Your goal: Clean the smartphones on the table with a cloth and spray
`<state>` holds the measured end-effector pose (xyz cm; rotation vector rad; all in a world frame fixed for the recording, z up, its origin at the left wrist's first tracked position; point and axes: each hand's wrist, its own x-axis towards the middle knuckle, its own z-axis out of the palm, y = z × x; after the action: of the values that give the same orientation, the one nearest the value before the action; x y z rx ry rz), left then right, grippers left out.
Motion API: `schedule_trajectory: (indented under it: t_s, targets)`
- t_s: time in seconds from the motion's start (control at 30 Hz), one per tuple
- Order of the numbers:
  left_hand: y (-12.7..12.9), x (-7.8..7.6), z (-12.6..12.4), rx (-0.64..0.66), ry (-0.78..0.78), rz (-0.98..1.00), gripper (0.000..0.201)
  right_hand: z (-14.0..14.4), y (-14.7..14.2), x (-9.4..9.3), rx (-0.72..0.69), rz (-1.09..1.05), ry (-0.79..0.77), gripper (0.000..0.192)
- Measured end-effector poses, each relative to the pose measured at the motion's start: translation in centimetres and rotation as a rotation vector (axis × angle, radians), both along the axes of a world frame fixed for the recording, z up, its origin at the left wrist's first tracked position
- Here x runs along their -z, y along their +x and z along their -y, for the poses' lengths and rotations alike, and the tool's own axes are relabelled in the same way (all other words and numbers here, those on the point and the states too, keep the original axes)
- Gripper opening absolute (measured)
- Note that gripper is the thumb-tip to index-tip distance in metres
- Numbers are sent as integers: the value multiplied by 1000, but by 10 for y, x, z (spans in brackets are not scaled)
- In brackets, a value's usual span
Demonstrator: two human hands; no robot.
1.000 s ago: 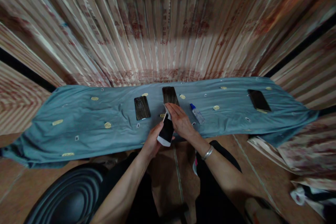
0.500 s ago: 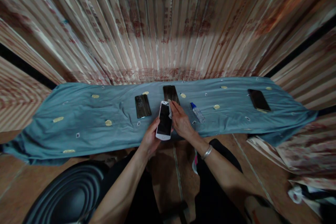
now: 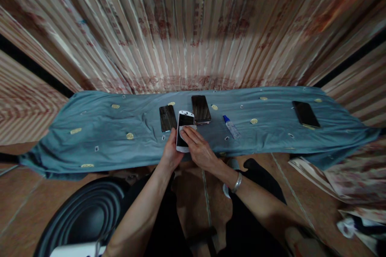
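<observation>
Head view: white phone (image 3: 184,130) upright between hands, long axis pointing away, left hand (image 3: 169,153) gripping its edge, right hand (image 3: 197,149) pressing small cloth (image 3: 187,129) flat on screen.

A long worktop draped in a wrinkled teal cloth with small yellow embroidered motifs (image 3: 99,136) runs across the view. Behind it hangs a pleated beige curtain with faded red printed patterns (image 3: 193,28), crossed by dark bands at either side. The floor is reddish-brown tile (image 3: 18,204) (dimly lit), with a black ribbed round stool (image 3: 87,213) at lower left.
</observation>
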<state>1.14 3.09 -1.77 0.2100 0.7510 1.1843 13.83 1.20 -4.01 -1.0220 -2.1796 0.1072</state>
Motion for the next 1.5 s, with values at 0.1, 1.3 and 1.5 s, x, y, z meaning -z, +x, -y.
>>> schedule_trajectory:
  t_s: [0.1, 1.3, 1.5]
  targets:
    - [-4, 1, -3, -20, -30, -24, 32, 7, -4, -1, -56, 34, -16, 56]
    - [-3, -8, -5, -77, -106, -80, 45, 7, -12, -1, -89, 59, 66, 48]
    - [-9, -8, -12, -120, -28, -48, 41, 7, -8, -2, -111, 84, 82, 52]
